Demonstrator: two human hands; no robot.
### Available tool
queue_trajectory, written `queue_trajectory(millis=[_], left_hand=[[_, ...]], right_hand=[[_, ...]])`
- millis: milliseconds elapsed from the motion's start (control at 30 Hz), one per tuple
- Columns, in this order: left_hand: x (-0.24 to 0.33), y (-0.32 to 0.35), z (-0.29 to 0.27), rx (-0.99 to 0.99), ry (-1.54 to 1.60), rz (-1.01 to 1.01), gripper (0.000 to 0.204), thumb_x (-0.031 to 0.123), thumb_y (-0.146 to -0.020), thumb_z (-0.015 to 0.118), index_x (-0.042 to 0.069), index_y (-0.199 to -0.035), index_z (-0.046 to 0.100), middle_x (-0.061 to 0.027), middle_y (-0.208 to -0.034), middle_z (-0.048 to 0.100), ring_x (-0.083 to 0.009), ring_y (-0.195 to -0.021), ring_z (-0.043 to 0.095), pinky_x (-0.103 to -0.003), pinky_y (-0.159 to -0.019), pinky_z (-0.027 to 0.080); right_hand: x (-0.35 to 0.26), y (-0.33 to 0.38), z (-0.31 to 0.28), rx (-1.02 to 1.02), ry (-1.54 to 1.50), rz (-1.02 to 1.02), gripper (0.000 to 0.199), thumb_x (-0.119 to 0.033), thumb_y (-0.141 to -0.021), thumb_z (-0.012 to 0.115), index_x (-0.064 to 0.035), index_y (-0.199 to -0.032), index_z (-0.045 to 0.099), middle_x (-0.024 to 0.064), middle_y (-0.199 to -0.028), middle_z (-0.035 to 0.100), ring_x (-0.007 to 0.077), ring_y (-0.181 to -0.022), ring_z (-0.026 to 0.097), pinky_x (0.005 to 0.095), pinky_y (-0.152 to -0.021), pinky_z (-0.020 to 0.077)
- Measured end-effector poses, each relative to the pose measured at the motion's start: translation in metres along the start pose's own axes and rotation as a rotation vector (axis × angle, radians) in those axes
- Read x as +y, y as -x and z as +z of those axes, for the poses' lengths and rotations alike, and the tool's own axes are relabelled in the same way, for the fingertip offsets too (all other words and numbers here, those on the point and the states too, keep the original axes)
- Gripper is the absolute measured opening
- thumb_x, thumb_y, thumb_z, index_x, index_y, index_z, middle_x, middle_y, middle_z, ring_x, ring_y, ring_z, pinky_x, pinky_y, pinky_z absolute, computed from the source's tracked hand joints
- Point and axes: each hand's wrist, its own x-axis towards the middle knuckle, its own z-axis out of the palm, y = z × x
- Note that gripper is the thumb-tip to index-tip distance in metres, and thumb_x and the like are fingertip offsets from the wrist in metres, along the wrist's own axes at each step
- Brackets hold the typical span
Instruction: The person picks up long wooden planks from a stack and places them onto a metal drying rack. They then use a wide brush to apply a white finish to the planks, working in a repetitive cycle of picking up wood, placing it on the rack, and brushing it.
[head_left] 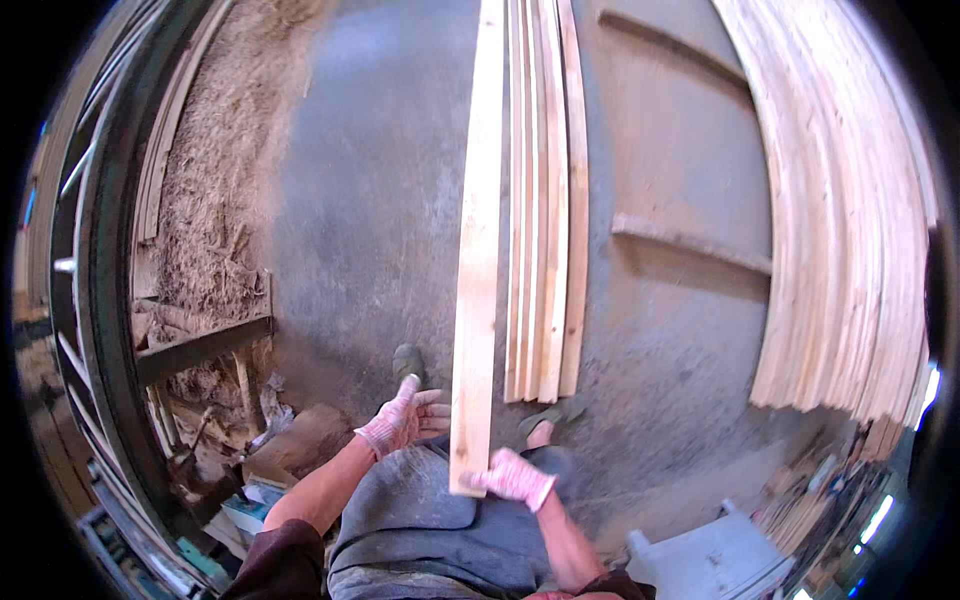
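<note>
A long pale wooden plank (pixel 475 300) stretches away from my lap to the far edge of the head view. Close to its near end, my right hand (pixel 510 478), in a pinkish work glove, is closed on the plank's right side, thumb on top; its other fingers are partly hidden. My left hand (pixel 408 415), gloved alike, is at the plank's left with fingers stretched out and apart. Its fingertips come close to the edge, and I cannot tell whether they touch. Just right of the plank, several narrow boards (pixel 545 250) lie side by side on the floor.
A large stack of boards (pixel 840 220) is at the right, with two wooden bearers (pixel 690 243) reaching out from it. Wood shavings (pixel 225 170) heap up behind a dark metal frame (pixel 105 250) at the left. A pale grey panel-like object (pixel 715 560) sits lower right.
</note>
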Motion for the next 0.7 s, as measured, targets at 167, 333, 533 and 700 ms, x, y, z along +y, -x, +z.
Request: queue_trajectory(millis=[167,333,533,700], left_hand=[[0.123,0.086,0.109,-0.472,0.295,0.352,0.117,0.093,-0.080,0.048,0.000,-0.152,0.043,-0.0170,-0.139,0.060,-0.0331,-0.128,0.059,-0.054,-0.105,0.050],[0.175,0.185,0.098,-0.384,0.318,0.385,0.063,0.047,-0.093,0.073,0.002,-0.133,0.055,-0.0102,-0.103,0.062,-0.0217,-0.087,0.064,-0.043,-0.081,0.059],[0.133,0.335,-0.009,-0.130,0.154,0.410,0.046,0.030,-0.094,0.072,0.002,-0.127,0.059,-0.0111,-0.097,0.068,-0.0231,-0.081,0.069,-0.041,-0.073,0.060],[0.021,0.445,-0.058,0.123,-0.168,0.272,0.035,0.037,-0.091,0.069,0.004,-0.101,0.074,-0.0102,-0.080,0.073,-0.0215,-0.077,0.072,-0.038,-0.074,0.059]], right_hand=[[-0.086,0.065,0.084,-0.068,-0.317,-0.040,0.045,-0.025,-0.095,0.078,0.0046,-0.128,0.068,0.0064,-0.114,0.074,0.0142,-0.104,0.068,0.0300,-0.091,0.0544],[-0.147,0.047,0.156,-0.185,-0.228,0.062,0.042,-0.030,-0.096,0.076,0.0049,-0.119,0.070,0.0065,-0.107,0.073,0.0130,-0.089,0.068,0.0291,-0.076,0.0554],[-0.231,0.003,0.234,-0.637,0.017,0.109,0.047,-0.041,-0.099,0.068,0.0003,-0.122,0.067,0.0043,-0.101,0.071,0.0113,-0.077,0.062,0.0275,-0.069,0.0512],[-0.313,-0.082,0.171,-0.121,-0.265,0.119,0.057,-0.049,-0.101,0.064,-0.0038,-0.135,0.059,0.0114,-0.116,0.072,0.0204,-0.098,0.071,0.0389,-0.084,0.0581]])
